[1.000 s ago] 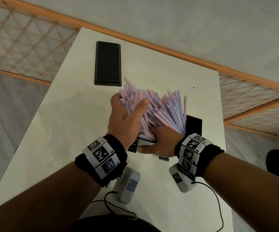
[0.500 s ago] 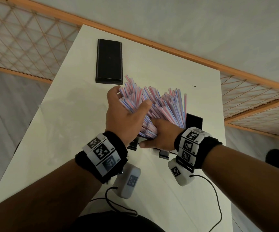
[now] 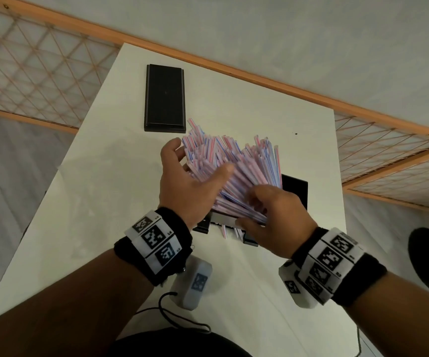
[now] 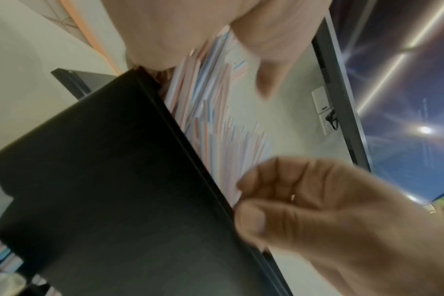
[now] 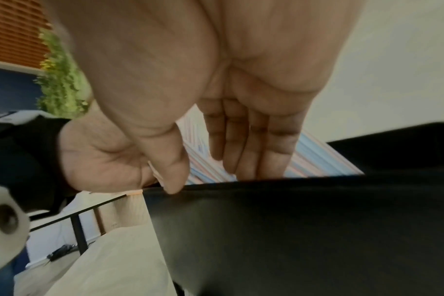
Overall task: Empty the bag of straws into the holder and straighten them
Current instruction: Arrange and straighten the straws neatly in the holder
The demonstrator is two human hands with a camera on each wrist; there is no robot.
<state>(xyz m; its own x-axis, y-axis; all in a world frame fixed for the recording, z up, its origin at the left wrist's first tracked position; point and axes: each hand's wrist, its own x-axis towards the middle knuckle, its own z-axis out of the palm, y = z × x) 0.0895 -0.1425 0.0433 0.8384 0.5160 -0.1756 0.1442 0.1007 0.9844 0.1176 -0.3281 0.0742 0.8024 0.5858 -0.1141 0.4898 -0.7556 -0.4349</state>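
Note:
A thick bundle of pink-and-blue striped straws stands fanned out in a black holder at the middle of the white table. My left hand cups the bundle's left side, with fingers curled round the far side and the thumb on the near face. My right hand pinches the straws' lower part at the holder's front rim. In the right wrist view its fingers reach down onto the straws behind the holder's front wall, and the thumb touches the rim. The left wrist view shows the holder and the straws.
A flat black lid lies at the table's far left. A few loose straw ends poke out below the holder's front. The table's edges run close on both sides, with a wooden lattice rail beyond the right one.
My right hand has come up from the holder's base onto the straws' lower part. The left hand has shifted slightly up the bundle, its thumb spread wider across the near face.

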